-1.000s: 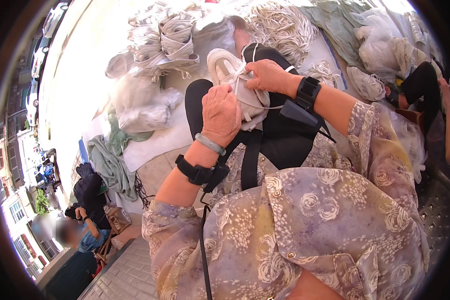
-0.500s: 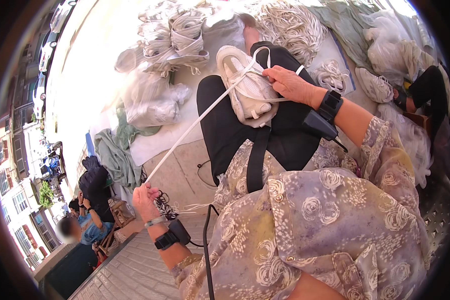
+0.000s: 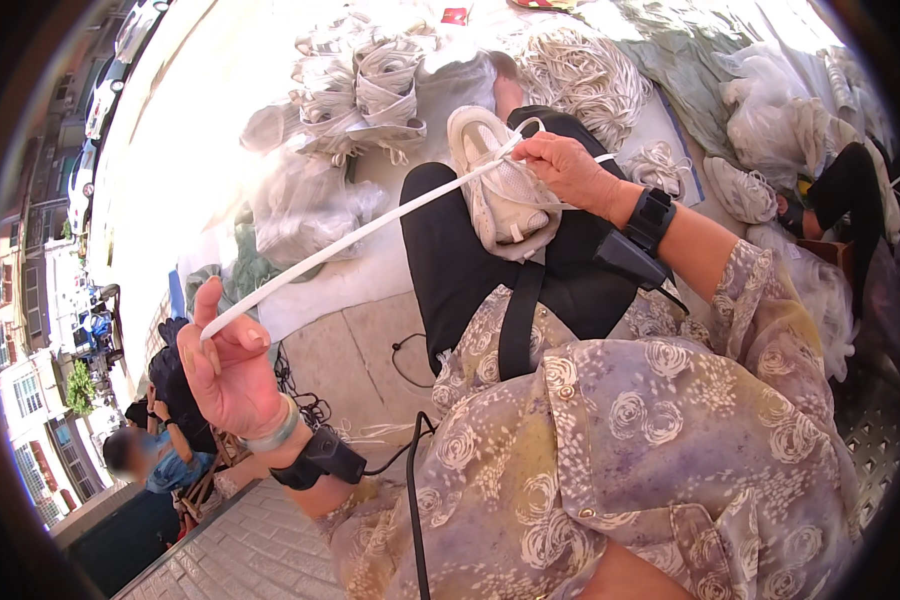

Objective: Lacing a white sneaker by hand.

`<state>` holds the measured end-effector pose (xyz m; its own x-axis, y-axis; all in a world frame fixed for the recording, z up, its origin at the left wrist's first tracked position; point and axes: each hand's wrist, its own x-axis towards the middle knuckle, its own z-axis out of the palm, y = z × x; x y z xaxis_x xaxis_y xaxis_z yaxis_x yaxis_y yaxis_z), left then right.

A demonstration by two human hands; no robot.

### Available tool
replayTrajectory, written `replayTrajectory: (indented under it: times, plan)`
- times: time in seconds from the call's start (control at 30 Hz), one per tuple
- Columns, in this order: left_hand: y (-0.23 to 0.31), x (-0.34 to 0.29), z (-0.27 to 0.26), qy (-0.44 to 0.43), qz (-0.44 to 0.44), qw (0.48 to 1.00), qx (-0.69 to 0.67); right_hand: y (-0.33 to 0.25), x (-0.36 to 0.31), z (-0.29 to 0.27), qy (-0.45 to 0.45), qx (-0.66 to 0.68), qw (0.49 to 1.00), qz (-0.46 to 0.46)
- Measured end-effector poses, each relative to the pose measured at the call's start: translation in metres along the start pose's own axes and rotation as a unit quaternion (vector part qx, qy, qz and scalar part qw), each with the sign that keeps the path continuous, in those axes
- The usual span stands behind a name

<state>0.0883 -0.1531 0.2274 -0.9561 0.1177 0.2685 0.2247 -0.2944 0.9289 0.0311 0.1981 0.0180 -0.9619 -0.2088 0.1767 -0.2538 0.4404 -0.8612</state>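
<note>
White lace (image 3: 400,210) is part-threaded in the shoe (image 3: 495,195) at lap's (image 3: 445,255) edge, left hand (image 3: 235,375) and right hand (image 3: 575,172) pinching its unthreaded length.

White sneaker (image 3: 482,215) on black-trousered lap (image 3: 435,250). White sheet (image 3: 365,278) over paving (image 3: 370,345); on sheet: heap of white laces (image 3: 585,85), smaller lace coil (image 3: 658,168), clear plastic bag (image 3: 305,215), stacked off-white shoe uppers (image 3: 382,90).
</note>
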Motion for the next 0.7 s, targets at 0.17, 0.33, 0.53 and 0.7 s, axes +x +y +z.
replayTrajectory:
  times: [0.17,0.33,0.53,0.7]
  plan:
    - [-0.008,0.018,0.029,-0.149,-0.026,0.980,-0.128,0.006,-0.002,0.023,-0.079,-0.057,0.995,-0.006]
    - [-0.031,0.022,0.059,-0.076,-0.048,0.996,-0.019,0.020,0.003,0.024,-0.060,-0.056,0.995,0.056]
    - [-0.060,0.023,0.058,0.004,-0.124,0.991,0.048,0.028,-0.007,0.011,-0.039,-0.003,0.998,0.049]
    - [-0.117,0.024,0.072,-0.030,-0.297,0.954,0.030,0.008,-0.019,0.002,-0.041,-0.123,0.991,0.027]
